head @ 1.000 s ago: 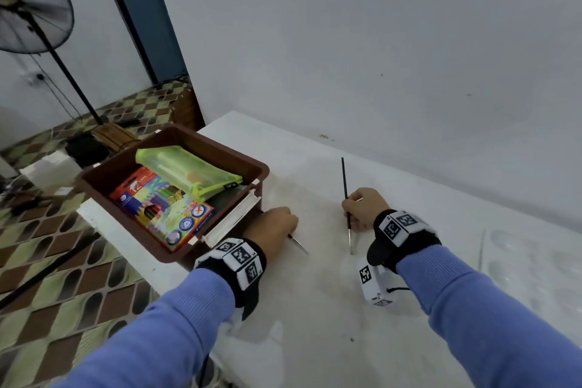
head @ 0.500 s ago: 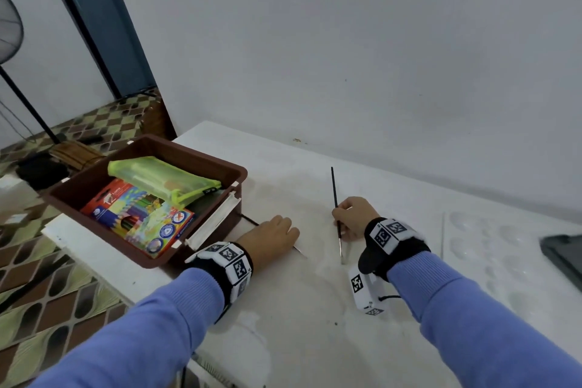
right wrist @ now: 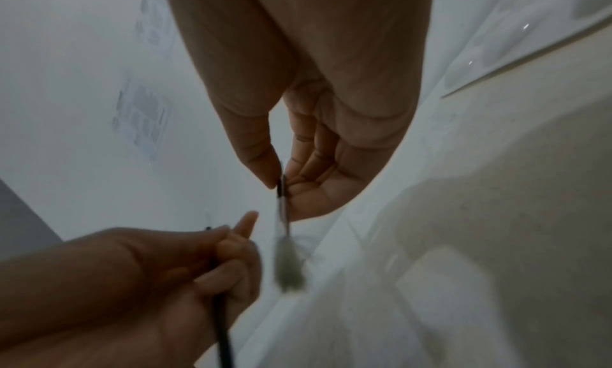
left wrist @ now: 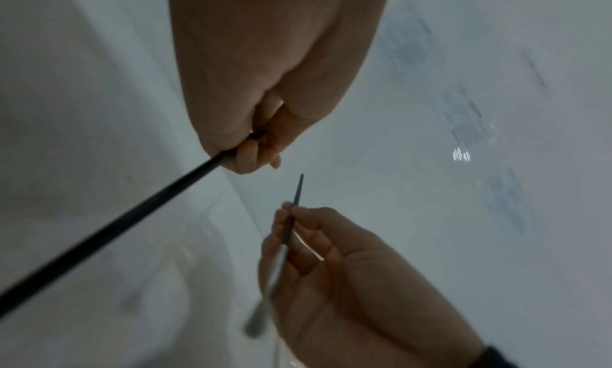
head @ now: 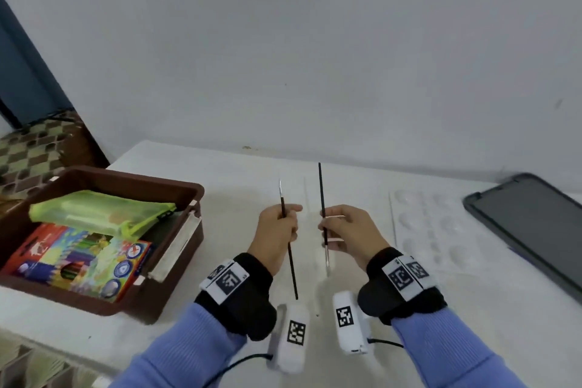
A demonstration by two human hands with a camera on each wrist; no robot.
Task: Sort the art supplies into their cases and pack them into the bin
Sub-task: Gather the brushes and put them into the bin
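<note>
Each hand holds a thin black paintbrush above the white table (head: 239, 173). My left hand (head: 278, 231) grips one brush (head: 292, 268) with its bristle tip pointing away; its handle (left wrist: 109, 229) runs back toward me. My right hand (head: 343, 230) pinches the second brush (head: 322, 195) between thumb and fingers (right wrist: 308, 169), with the handle up and the bristles (right wrist: 288, 271) pointing down toward me. The brown bin (head: 189, 195) stands at the left. It holds a green mesh pouch (head: 100, 214) and a coloured pencil box (head: 82, 261).
A white paint palette (head: 441, 230) lies right of my hands. Farther right lies a dark flat case (head: 529, 227). A white flat box (head: 176, 249) stands on edge against the bin's right wall. The grey wall rises just behind the table. Tiled floor shows at the left.
Both hands have lifted off the table, each raising a brush. The left hand moved right, away from the bin, and now stands close beside the right hand.
</note>
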